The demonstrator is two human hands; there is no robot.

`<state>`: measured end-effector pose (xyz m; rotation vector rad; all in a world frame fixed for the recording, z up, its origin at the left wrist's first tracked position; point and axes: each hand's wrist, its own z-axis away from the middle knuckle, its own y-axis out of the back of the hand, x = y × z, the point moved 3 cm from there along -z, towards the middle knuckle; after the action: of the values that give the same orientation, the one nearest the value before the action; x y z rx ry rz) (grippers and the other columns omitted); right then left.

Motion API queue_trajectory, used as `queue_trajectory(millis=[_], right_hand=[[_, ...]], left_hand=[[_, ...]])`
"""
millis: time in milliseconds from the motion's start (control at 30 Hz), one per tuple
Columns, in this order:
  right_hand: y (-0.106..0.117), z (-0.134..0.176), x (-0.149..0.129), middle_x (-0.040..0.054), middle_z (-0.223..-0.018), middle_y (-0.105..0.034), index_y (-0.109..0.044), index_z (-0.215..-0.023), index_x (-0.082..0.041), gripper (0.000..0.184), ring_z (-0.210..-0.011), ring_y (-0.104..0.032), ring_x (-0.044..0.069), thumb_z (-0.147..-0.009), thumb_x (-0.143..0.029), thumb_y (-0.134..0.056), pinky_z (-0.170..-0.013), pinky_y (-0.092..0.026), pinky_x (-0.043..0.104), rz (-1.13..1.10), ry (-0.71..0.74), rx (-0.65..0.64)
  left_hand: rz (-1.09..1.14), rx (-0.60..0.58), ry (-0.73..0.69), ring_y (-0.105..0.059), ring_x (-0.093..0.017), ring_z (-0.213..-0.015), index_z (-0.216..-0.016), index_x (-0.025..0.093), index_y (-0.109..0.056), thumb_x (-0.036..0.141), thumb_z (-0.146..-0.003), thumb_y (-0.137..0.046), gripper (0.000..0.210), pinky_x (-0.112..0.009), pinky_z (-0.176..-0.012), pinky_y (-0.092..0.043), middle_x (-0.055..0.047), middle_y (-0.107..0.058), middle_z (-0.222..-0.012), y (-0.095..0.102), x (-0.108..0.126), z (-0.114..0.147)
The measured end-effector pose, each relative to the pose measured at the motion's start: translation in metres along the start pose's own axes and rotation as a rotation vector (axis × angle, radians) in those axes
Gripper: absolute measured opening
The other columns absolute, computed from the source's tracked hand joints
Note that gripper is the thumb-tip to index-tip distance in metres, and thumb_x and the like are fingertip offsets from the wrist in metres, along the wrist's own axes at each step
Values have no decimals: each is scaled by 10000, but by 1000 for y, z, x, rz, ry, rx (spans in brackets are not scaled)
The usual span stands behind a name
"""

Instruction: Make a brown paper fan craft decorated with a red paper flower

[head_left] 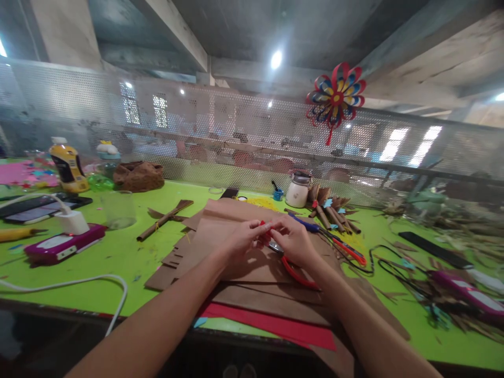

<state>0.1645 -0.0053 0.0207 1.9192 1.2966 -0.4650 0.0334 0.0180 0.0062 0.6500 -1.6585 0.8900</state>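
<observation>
My left hand (249, 239) and my right hand (294, 240) meet above a stack of brown paper (220, 262). Both are closed, fingertips pinching a small red piece of paper (265, 228) between them; its shape is mostly hidden by the fingers. Under my right hand lie scissors with red handles (299, 277), the metal part just showing between the hands. Beyond that hand are a blue-handled tool (305, 223) and an orange-red cutter (349, 250). A red sheet (271, 321) sticks out below the brown stack at the near edge.
Rolled brown paper sticks (163, 220) lie to the left, and more bundled rolls (331, 210) at the back right. A clear cup (118, 210), a purple power strip (66, 242), a white jar (298, 190) and a black cable (372, 265) surround the stack. A perforated screen (236, 126) stands behind.
</observation>
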Motion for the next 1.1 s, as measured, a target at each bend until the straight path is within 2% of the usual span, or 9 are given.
queue_trajectory(millis=[167, 267, 367, 600, 800, 867, 1000, 1100], right_hand=[[4, -5, 18, 6, -604, -590, -619, -666, -163, 214, -544, -498, 121, -649, -362, -695, -540, -404, 266, -324, -279, -9], [5, -5, 21, -3, -609, -602, -616, -677, -156, 263, -542, -514, 109, -602, -379, -733, -552, -419, 261, -552, -395, -15], [4, -4, 22, 3, -632, -623, -627, -707, -152, 294, -555, -542, 111, -561, -367, -764, -563, -431, 260, -681, -479, -21], [3, -3, 27, 6, -656, -628, -653, -725, -150, 278, -538, -525, 99, -574, -357, -760, -543, -423, 252, -659, -458, -14], [2, -2, 24, 12, -675, -641, -679, -728, -148, 233, -551, -534, 96, -601, -330, -750, -545, -417, 243, -669, -457, -25], [2, -2, 25, 16, -668, -641, -687, -721, -143, 235, -563, -535, 101, -590, -324, -757, -549, -418, 245, -696, -491, -21], [1, -1, 29, 11, -640, -634, -687, -714, -138, 249, -564, -539, 100, -552, -302, -782, -563, -421, 245, -785, -573, -4], [1, -1, 31, 7, -623, -627, -679, -706, -134, 250, -561, -543, 97, -549, -297, -785, -563, -419, 238, -824, -595, -13]], left_hand=[[46, -28, -41, -507, -105, -636, -798, 127, -640, 347, -689, -681, 248, -238, -600, -369, -49, -587, -721, 2, -1, -2], [42, 6, -51, -527, -119, -676, -843, 127, -656, 322, -675, -696, 261, -248, -634, -380, -73, -616, -789, 4, -1, -2], [22, 22, -53, -537, -124, -687, -843, 127, -662, 311, -668, -701, 257, -255, -651, -384, -78, -626, -809, 6, -2, -2], [35, 22, -67, -528, -113, -679, -806, 158, -656, 254, -678, -665, 161, -224, -607, -374, -43, -615, -796, 7, -2, -2], [175, 112, -28, -532, -128, -637, -784, 170, -646, 490, -739, -554, 336, -243, -595, -402, -56, -627, -781, 10, -1, -2], [179, 111, -20, -528, -126, -619, -755, 166, -641, 517, -734, -549, 364, -243, -589, -400, -59, -626, -762, 10, -1, -2], [56, 100, -60, -525, -120, -653, -790, 154, -641, 413, -697, -636, 275, -229, -589, -385, -56, -619, -783, 9, -1, -3], [-35, 134, -72, -498, -105, -629, -776, 143, -631, 304, -666, -672, 199, -215, -562, -365, -40, -602, -749, 9, -3, -4]])
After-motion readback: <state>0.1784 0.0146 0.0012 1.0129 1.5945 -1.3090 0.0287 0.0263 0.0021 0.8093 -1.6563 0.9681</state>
